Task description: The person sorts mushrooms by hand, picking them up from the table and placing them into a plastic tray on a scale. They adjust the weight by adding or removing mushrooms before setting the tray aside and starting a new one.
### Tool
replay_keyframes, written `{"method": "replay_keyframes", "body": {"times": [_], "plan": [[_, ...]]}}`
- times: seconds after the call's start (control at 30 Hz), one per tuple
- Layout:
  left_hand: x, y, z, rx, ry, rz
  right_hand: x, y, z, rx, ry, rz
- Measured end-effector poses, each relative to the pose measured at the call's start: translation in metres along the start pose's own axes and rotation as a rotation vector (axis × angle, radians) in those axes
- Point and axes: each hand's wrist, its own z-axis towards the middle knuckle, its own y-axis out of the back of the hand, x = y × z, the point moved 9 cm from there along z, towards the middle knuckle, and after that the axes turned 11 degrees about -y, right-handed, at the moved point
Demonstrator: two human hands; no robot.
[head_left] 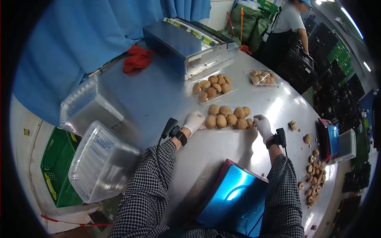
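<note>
A clear tray of brown mushrooms [227, 117] lies on the metal table [170, 91] between my two gloved hands. My left hand [194, 121] is at the tray's left end, its fingers curled together by the edge. At the right end is my right hand [263, 126], fingers drawn together near the last mushrooms. What either hand pinches, if anything, is too small to make out. Just beyond sits a second filled tray [212, 87], and a third filled tray [262, 77] stands farther right.
Stacked clear trays [101, 158] stand at the left, near a green crate [59, 166]. A metal machine [190, 43] and red cloth [137, 58] are at the back. A blue-topped scale [236, 198] sits in front, loose mushrooms [315, 174] at right. A co-worker [287, 23] stands beyond.
</note>
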Motion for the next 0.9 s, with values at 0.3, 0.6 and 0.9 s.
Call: {"method": "replay_keyframes", "body": {"times": [0.3,0.6,0.9], "plan": [[-0.037,0.000,-0.016,-0.086,-0.089,0.058,0.033,0.045,-0.058,0.152,0.116,0.300],[-0.212,0.195,-0.302,-0.752,-0.771,1.174,0.025,0.145,-0.226,0.096,0.084,0.163],[-0.154,0.232,-0.341,-0.468,-0.477,0.739,0.000,0.159,-0.352,0.004,0.010,0.395]]}}
